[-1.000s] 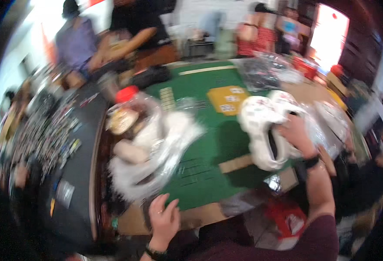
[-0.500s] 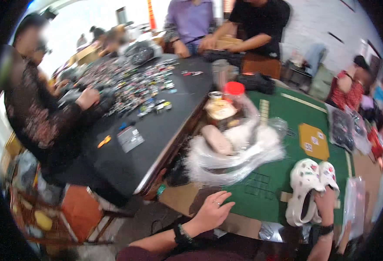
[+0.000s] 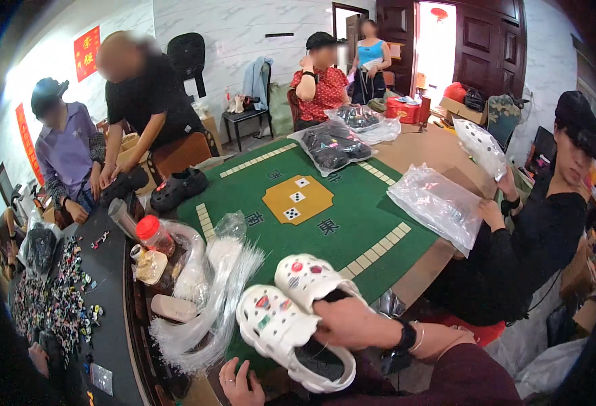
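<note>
A pair of white clogs with coloured charms on the toes is held low over the green mat [image 3: 379, 210]. My right hand [image 3: 355, 323] grips both, with its fingers inside the openings. The left clog [image 3: 267, 314] is the nearer one, and the right clog [image 3: 308, 276] lies just beyond it. At the lower edge, close to the near clog's side, my left hand [image 3: 241, 384] shows its fingers parted with nothing in them; its wrist is out of view.
Bundled clear plastic strands [image 3: 203, 318], a red-lidded jar [image 3: 154, 233] and dark clogs [image 3: 179, 189] stand left of the mat. Many small charms [image 3: 54, 298] cover the black table. At right, a co-worker holds a clear bag [image 3: 440, 206] and a bagged white clog [image 3: 477, 145]. Others work behind.
My view has swung to the right, bringing the co-worker at right into sight. The white clogs, still in my right hand, appear closer and more central. My left hand has dropped toward the lower edge.
</note>
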`<action>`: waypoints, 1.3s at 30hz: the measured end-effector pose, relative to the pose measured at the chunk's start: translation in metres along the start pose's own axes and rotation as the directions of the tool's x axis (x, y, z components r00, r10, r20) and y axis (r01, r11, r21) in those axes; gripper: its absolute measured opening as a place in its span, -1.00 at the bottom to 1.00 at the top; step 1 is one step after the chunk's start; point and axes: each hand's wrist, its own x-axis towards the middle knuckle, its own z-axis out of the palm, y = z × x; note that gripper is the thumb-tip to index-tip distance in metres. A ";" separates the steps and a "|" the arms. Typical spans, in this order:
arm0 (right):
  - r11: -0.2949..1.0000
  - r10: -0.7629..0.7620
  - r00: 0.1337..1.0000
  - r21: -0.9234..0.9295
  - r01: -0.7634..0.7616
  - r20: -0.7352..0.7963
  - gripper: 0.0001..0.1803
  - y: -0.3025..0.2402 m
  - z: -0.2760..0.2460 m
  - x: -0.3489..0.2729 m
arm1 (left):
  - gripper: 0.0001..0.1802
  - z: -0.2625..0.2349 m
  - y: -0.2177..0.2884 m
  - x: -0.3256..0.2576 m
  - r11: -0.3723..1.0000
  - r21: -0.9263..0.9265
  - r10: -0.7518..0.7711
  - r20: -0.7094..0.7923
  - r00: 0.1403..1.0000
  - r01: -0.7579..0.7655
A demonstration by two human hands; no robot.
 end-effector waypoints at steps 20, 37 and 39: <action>0.989 0.141 0.973 -0.063 -0.131 0.182 -0.42 -0.032 0.040 -0.021 | -0.43 0.007 0.010 0.012 0.951 -0.308 0.008 -0.064 0.998 -0.027; 0.993 0.100 0.991 0.053 -0.105 0.084 -0.45 -0.044 0.060 -0.012 | -0.37 -0.005 0.021 0.028 0.946 -0.317 0.068 0.003 0.998 -0.064; 0.993 0.104 0.990 0.050 -0.109 0.093 -0.44 -0.046 0.060 -0.011 | -0.38 -0.005 0.020 0.026 0.950 -0.308 0.058 -0.001 0.998 -0.056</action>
